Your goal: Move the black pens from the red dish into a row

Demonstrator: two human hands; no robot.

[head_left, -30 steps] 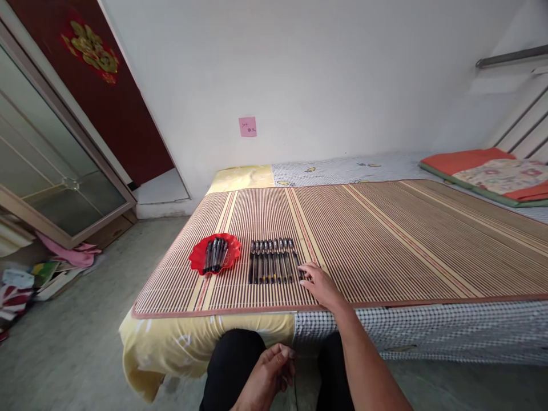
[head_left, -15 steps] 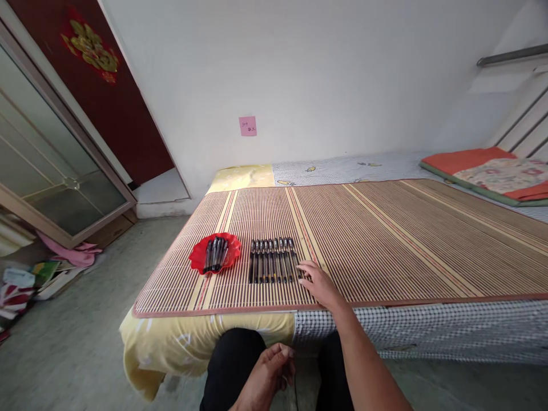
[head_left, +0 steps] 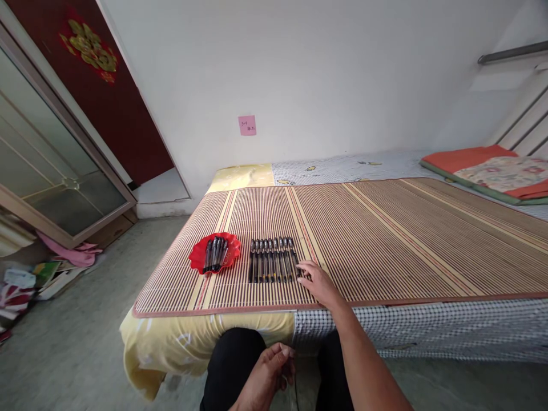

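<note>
Several dark pens (head_left: 273,260) lie side by side in a row on a striped bamboo mat (head_left: 385,240) covering a bed. My right hand (head_left: 319,282) rests on the mat at the right end of the row, fingers stretched out, fingertips touching the rightmost pen. A red scalloped dish (head_left: 215,253) to the left of the row holds several more dark pens. My left hand (head_left: 268,377) is low by my knees, below the bed edge, fingers curled together; whether it holds anything is hidden.
The bed has a yellow sheet (head_left: 180,342) and a checked cover (head_left: 428,331) at its front edge. A folded orange and floral blanket (head_left: 492,171) lies at the far right. A glass door (head_left: 47,171) and floor clutter (head_left: 25,279) are at left. A pink note (head_left: 247,125) is on the wall.
</note>
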